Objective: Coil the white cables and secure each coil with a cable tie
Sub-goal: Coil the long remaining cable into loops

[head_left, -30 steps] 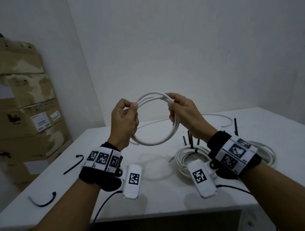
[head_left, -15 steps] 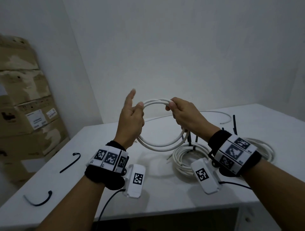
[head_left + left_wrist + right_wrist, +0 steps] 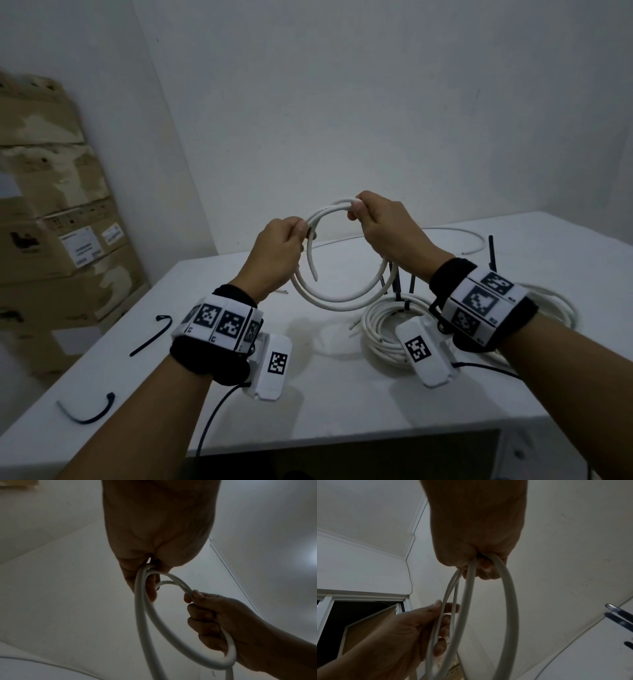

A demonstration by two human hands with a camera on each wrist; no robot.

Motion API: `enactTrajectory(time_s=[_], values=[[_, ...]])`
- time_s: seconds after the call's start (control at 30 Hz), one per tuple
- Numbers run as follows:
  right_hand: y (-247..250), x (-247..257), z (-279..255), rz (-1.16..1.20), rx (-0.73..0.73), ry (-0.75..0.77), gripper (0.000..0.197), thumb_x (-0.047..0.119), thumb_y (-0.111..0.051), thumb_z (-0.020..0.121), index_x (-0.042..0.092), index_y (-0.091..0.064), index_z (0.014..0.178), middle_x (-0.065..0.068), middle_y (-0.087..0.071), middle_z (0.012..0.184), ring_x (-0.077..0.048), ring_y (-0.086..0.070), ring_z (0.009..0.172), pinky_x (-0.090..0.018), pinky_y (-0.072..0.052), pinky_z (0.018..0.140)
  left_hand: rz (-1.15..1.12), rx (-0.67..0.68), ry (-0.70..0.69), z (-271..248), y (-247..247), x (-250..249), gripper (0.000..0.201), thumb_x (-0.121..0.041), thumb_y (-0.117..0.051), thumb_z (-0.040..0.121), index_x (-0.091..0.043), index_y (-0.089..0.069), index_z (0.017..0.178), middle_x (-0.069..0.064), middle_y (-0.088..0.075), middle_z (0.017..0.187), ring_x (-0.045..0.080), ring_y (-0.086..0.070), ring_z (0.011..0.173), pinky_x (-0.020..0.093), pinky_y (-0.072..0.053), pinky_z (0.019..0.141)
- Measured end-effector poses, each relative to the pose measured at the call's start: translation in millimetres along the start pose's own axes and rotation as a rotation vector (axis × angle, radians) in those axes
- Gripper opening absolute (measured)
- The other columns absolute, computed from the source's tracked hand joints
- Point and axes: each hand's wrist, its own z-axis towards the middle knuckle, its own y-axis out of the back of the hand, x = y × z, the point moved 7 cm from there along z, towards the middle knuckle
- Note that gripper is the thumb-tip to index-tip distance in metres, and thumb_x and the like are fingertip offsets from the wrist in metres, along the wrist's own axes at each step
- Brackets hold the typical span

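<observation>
My left hand is curled round the left side of a white cable coil, thumb and fingers pinching the loops. My right hand grips the top right of that coil, fingers wrapped tight. The coil hangs in the air at the middle of the frame, above the white table, one loose end pointing down inside the ring. Lower right lies a finished bundle of cable with black ties standing up. Two loose black ties lie at lower left, and cardboard boxes stand at the left edge.
</observation>
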Motion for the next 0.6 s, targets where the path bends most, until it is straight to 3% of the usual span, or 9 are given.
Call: enactTrajectory(time_s=[0.07, 0.2, 0.3, 0.43, 0.5, 0.6], values=[[-2.2, 2.2, 0.8, -0.036, 0.0, 0.021, 0.028, 0.027, -0.033, 0.103, 0.014, -0.055, 0.092, 0.006, -0.044, 0.061, -0.01, -0.038, 0.05, -0.014, -0.031, 0.043, -0.172, 0.045, 0.097, -1.1, -4.1, 7.9, 0.035, -0.024, -0.035, 0.105, -0.007, -0.06, 0.087, 0.006, -0.062, 0.071, 0.018, -0.06, 0.064, 0.039, -0.055, 0.067], [-3.6, 2.9, 2.4, -0.046, -0.017, 0.032, 0.03, 0.027, -0.033, 0.103, 0.011, -0.057, 0.094, 0.006, -0.045, 0.061, -0.01, -0.039, 0.051, -0.014, -0.03, 0.044, -0.447, 0.119, 0.179, -4.0, -6.5, 10.7, 0.034, -0.024, -0.036, 0.105, -0.003, -0.061, 0.097, 0.003, -0.05, 0.061, 0.017, -0.05, 0.053, 0.028, -0.049, 0.054], [-4.5, 1.4, 2.2, 0.003, -0.001, 0.0, 0.031, 0.027, -0.034, 0.103, 0.009, -0.058, 0.097, 0.006, -0.045, 0.064, -0.01, -0.039, 0.051, -0.015, -0.031, 0.045, -0.492, 0.173, 0.16, -4.4, -5.0, 9.1, 0.031, -0.025, -0.043, 0.102, 0.0, -0.061, 0.107, 0.005, -0.051, 0.063, 0.017, -0.052, 0.053, 0.028, -0.05, 0.052], [-16.2, -0.5, -0.1, 0.093, 0.204, -0.094, 0.03, 0.031, -0.033, 0.103, 0.013, -0.058, 0.105, 0.001, -0.046, 0.07, -0.014, -0.041, 0.056, -0.025, -0.038, 0.049, -0.487, 0.155, 0.155, -4.9, -0.2, 14.6, 0.025, -0.018, -0.046, 0.101, 0.0, -0.064, 0.104, 0.009, -0.063, 0.073, 0.019, -0.063, 0.057, 0.029, -0.051, 0.048], [-19.0, 0.0, -0.8, 0.143, 0.292, -0.129, 0.029, 0.032, -0.033, 0.103, 0.016, -0.057, 0.101, -0.002, -0.046, 0.069, -0.016, -0.042, 0.056, -0.028, -0.04, 0.052, -0.489, 0.14, 0.16, -6.2, 0.3, 18.5, 0.023, -0.015, -0.046, 0.101, -0.001, -0.064, 0.106, 0.012, -0.065, 0.08, 0.023, -0.065, 0.059, 0.032, -0.054, 0.049], [-20.3, 2.8, -1.9, 0.302, 0.375, -0.166, 0.03, 0.03, -0.035, 0.103, 0.01, -0.057, 0.098, -0.005, -0.044, 0.065, -0.015, -0.04, 0.051, -0.026, -0.037, 0.046, -0.459, 0.123, 0.127, -8.7, -0.4, 20.1, 0.023, -0.013, -0.047, 0.101, -0.005, -0.064, 0.113, 0.011, -0.06, 0.077, 0.019, -0.06, 0.054, 0.03, -0.052, 0.046]])
